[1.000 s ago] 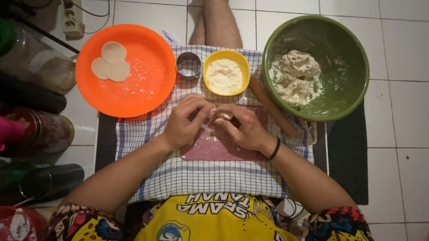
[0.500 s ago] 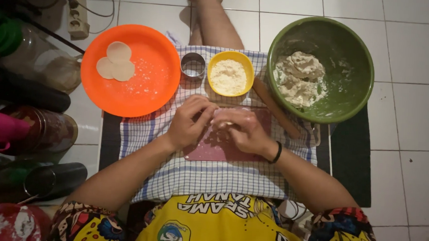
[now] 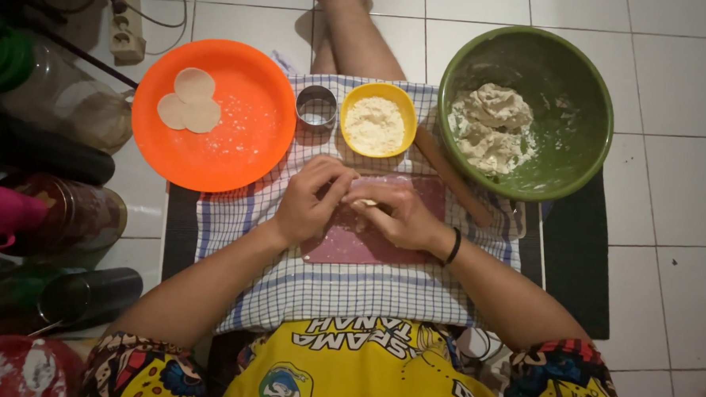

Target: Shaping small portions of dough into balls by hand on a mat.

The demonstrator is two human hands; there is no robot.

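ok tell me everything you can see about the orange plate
The orange plate is round, shallow and plastic-looking, lying flat on the tiled floor at the upper left. Its lower right edge overlaps the checked cloth. Three flat pale dough discs lie overlapping near its upper left, with flour dusted across the middle. No hand touches it.

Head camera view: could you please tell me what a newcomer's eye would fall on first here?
The round orange plastic plate at upper left, carrying three pale flat dough discs, and the large green bowl at upper right, holding a lump of dough, stand out most. Between them sits a small yellow bowl of flour. Below, the left hand and right hand meet over a pink board.
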